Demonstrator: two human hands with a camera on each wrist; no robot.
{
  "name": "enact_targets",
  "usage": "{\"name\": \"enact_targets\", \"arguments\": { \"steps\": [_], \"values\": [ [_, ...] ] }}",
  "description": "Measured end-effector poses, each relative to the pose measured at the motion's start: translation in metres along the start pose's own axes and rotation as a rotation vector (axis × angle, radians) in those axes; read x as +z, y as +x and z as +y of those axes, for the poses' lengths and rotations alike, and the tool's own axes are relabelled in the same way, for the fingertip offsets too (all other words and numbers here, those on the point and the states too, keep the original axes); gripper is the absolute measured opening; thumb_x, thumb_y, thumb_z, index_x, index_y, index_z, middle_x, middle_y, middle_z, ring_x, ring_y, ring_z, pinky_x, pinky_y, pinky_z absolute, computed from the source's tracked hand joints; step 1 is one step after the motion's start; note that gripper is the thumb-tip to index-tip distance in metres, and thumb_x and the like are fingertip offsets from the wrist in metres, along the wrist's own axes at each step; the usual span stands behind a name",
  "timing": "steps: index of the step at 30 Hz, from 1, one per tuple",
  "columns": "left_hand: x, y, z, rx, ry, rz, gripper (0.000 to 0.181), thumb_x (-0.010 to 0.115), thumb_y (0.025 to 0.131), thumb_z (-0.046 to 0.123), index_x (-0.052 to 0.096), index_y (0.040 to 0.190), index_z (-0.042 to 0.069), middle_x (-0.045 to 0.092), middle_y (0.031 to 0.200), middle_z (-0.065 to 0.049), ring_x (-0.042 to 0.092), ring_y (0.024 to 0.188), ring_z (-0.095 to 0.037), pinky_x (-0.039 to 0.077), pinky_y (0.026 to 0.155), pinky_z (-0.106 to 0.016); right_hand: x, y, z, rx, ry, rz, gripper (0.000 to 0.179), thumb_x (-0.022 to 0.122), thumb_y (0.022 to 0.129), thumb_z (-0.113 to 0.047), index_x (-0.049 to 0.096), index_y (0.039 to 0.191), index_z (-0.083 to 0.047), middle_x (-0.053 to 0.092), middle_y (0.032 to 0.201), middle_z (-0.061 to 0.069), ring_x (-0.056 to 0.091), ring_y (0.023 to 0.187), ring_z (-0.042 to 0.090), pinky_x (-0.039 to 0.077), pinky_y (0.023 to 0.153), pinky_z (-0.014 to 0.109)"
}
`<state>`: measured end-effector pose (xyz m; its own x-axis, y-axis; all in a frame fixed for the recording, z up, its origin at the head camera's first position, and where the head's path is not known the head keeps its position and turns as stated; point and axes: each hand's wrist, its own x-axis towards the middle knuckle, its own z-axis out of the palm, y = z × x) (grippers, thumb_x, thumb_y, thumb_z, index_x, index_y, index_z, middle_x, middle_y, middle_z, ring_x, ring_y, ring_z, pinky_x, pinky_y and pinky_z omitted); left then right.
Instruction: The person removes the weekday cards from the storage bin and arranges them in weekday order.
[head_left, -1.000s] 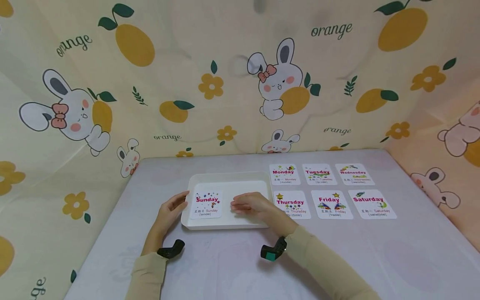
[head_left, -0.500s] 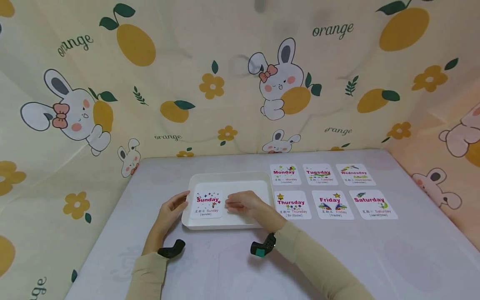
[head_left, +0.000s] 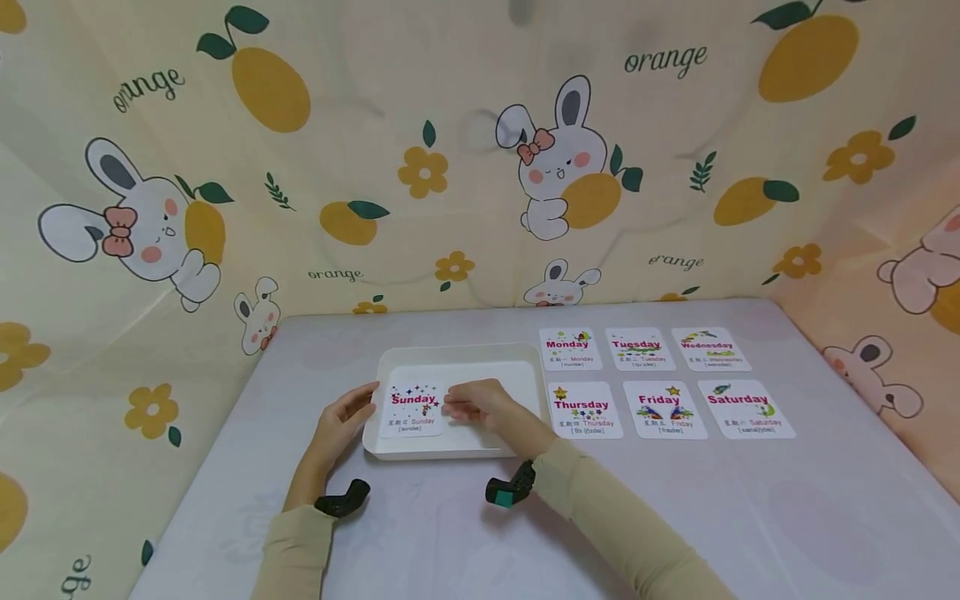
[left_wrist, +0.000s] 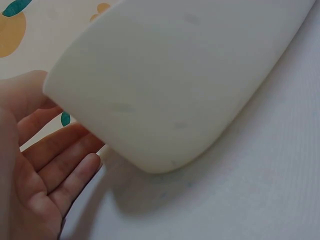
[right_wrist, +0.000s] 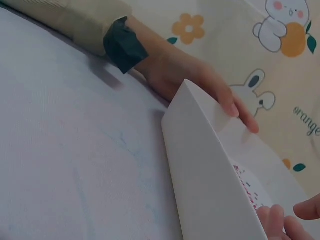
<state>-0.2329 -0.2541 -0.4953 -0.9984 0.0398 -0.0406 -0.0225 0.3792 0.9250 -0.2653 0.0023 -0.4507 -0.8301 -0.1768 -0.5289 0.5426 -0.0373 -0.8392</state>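
Observation:
A white "Sunday" weekday card (head_left: 411,414) lies face up in the left part of a shallow white tray (head_left: 491,367). My left hand (head_left: 335,432) holds the tray's left end; in the left wrist view its thumb is at the rim and the fingers (left_wrist: 65,155) lie along the outside. Inside the tray, my right hand (head_left: 487,404) has its fingertips right at the card's right edge. In the right wrist view the thumb (right_wrist: 309,207) stands apart from the fingers, and the tray wall hides most of the card.
Right of the tray lie several more weekday cards in two rows: a Monday card (head_left: 570,350), Tuesday card (head_left: 640,350) and Wednesday card (head_left: 710,350) behind, a Thursday card (head_left: 585,411), Friday card (head_left: 665,411) and Saturday card (head_left: 746,410) in front. A patterned cloth (head_left: 465,83) hangs behind the table.
My right hand has moved left inside the tray, up to the right edge of the Sunday card. The left hand, tray and cards keep their places.

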Motion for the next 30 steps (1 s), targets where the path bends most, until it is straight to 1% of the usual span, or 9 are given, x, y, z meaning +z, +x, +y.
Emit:
{"name": "enact_targets", "arguments": {
  "steps": [3, 6, 8, 12, 17, 24, 30],
  "values": [
    [0.0, -0.001, 0.001, -0.006, 0.006, 0.006, 0.045, 0.055, 0.098, 0.026, 0.048, 0.141, 0.015, 0.048, 0.149, -0.008, 0.045, 0.138, -0.026, 0.04, 0.111, -0.026, 0.002, 0.001, 0.001, -0.002, 0.007, 0.009, 0.028, 0.063, 0.089, -0.005, 0.064, 0.115, 0.006, 0.076, 0.089, 0.013, 0.065, 0.056, 0.007, 0.053, 0.054, 0.015],
    [0.0, -0.002, 0.0, -0.013, 0.003, 0.004, 0.045, 0.054, 0.098, 0.026, 0.048, 0.141, 0.015, 0.047, 0.15, -0.008, 0.044, 0.139, -0.027, 0.036, 0.116, -0.042, 0.005, 0.003, 0.002, -0.004, 0.011, 0.024, 0.029, 0.063, 0.09, -0.006, 0.064, 0.116, 0.005, 0.075, 0.084, 0.009, 0.065, 0.055, 0.006, 0.053, 0.053, 0.015],
    [0.0, -0.002, 0.0, -0.018, -0.006, 0.004, 0.044, 0.054, 0.098, 0.025, 0.048, 0.141, 0.015, 0.047, 0.15, -0.008, 0.043, 0.139, -0.027, 0.033, 0.117, -0.047, 0.007, 0.003, 0.002, -0.01, 0.01, 0.033, 0.029, 0.063, 0.09, -0.006, 0.063, 0.117, 0.005, 0.074, 0.083, 0.008, 0.064, 0.056, 0.006, 0.052, 0.053, 0.014],
    [-0.001, -0.002, 0.0, -0.016, -0.005, 0.005, 0.045, 0.053, 0.099, 0.025, 0.047, 0.142, 0.015, 0.046, 0.151, -0.009, 0.043, 0.14, -0.028, 0.033, 0.117, -0.048, 0.01, 0.004, 0.002, -0.019, 0.019, 0.057, 0.032, 0.066, 0.087, -0.004, 0.064, 0.119, 0.002, 0.074, 0.088, 0.009, 0.065, 0.059, 0.005, 0.053, 0.054, 0.014],
    [0.0, -0.002, -0.002, -0.013, -0.009, 0.011, 0.044, 0.054, 0.098, 0.024, 0.048, 0.141, 0.015, 0.047, 0.15, -0.008, 0.044, 0.139, -0.027, 0.033, 0.117, -0.048, 0.014, 0.006, 0.004, -0.036, 0.022, 0.078, 0.031, 0.067, 0.086, -0.002, 0.066, 0.116, 0.001, 0.075, 0.097, 0.014, 0.065, 0.06, 0.006, 0.054, 0.057, 0.015],
    [0.0, -0.001, 0.0, -0.014, -0.007, 0.015, 0.044, 0.055, 0.098, 0.025, 0.049, 0.14, 0.014, 0.048, 0.149, -0.009, 0.045, 0.138, -0.028, 0.034, 0.116, -0.048, 0.02, 0.01, 0.009, -0.05, 0.052, 0.057, 0.031, 0.067, 0.086, -0.001, 0.066, 0.117, 0.002, 0.072, 0.111, 0.019, 0.065, 0.061, 0.005, 0.057, 0.064, 0.018],
    [0.001, 0.0, 0.002, -0.017, -0.017, 0.009, 0.045, 0.055, 0.098, 0.027, 0.049, 0.14, 0.014, 0.047, 0.15, -0.008, 0.044, 0.139, -0.028, 0.033, 0.117, -0.046, 0.023, 0.01, 0.01, -0.052, 0.055, 0.053, 0.031, 0.064, 0.088, -0.001, 0.065, 0.118, 0.002, 0.069, 0.119, 0.021, 0.064, 0.064, 0.006, 0.056, 0.064, 0.017]
  ]
}}
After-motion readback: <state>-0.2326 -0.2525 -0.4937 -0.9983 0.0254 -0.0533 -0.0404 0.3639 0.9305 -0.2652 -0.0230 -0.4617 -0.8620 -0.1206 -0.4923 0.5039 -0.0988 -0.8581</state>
